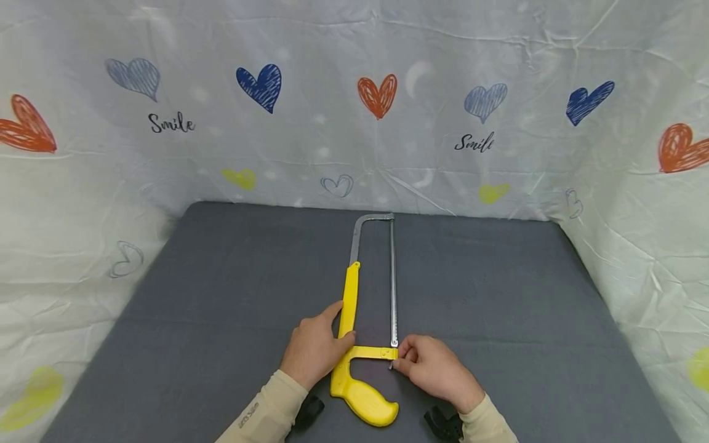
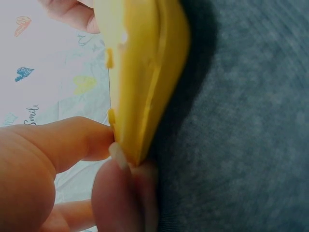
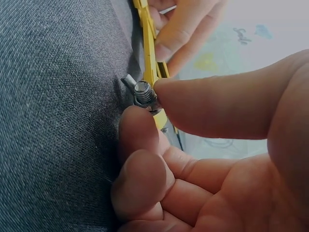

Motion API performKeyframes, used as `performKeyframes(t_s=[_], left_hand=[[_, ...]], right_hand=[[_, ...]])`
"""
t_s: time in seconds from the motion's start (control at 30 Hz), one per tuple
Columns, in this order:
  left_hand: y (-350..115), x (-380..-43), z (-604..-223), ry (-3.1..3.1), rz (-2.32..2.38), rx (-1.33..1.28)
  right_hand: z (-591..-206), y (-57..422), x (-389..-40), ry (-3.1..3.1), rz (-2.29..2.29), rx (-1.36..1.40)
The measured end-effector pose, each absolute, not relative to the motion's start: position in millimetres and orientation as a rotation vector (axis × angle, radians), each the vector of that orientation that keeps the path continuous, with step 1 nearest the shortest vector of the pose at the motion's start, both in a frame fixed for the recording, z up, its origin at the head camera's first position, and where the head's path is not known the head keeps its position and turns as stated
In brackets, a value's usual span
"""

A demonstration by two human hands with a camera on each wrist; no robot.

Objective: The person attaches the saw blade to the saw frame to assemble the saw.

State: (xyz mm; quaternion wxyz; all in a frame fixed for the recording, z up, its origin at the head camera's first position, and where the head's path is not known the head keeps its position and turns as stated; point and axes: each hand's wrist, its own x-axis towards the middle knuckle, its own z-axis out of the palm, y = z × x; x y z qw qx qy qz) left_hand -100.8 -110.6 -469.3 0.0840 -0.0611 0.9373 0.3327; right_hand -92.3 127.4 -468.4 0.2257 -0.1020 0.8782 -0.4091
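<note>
A hacksaw with a yellow handle lies on the dark grey table, its silver frame end pointing away from me. Along its right side runs the blade, attached at both ends. My left hand grips the yellow back of the frame, thumb on one side and fingers on the other. At the blade's near end, my right hand pinches a threaded metal wing nut between thumb and forefinger; its other fingers are curled. In the left wrist view the yellow frame fills the upper middle.
The grey cloth-covered table spreads around the saw. Behind it and at both sides hangs a white curtain printed with hearts and the word Smile. Black wrist straps show near both sleeves.
</note>
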Motion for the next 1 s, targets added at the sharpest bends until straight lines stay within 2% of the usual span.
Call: performKeyframes(t_s=[1.0], left_hand=[[-109.3,-99.8,-472.3,2.843,0.95,-0.149]], right_hand=[[-473.9,130.8,-92.5,2.511,-1.101,-0.397]])
